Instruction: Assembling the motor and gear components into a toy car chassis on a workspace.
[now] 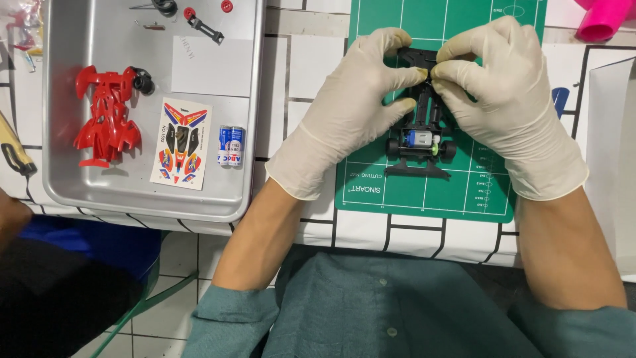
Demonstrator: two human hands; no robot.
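Observation:
A black toy car chassis [422, 136] with a blue motor and small black wheels lies on a green cutting mat [424, 185]. Both my hands wear pale latex gloves. My left hand [348, 109] pinches the far end of the chassis from the left. My right hand [497, 93] pinches the same end from the right, thumbs and fingertips meeting over it. The far part of the chassis is hidden under my fingers.
A metal tray [66, 192] at the left holds a red car body shell [106, 116], a sticker sheet [181, 142], two small batteries [231, 146], black tyres [141, 81] and small parts. A pink object [603, 20] sits at the far right. Another person's dark sleeve [40, 285] is at lower left.

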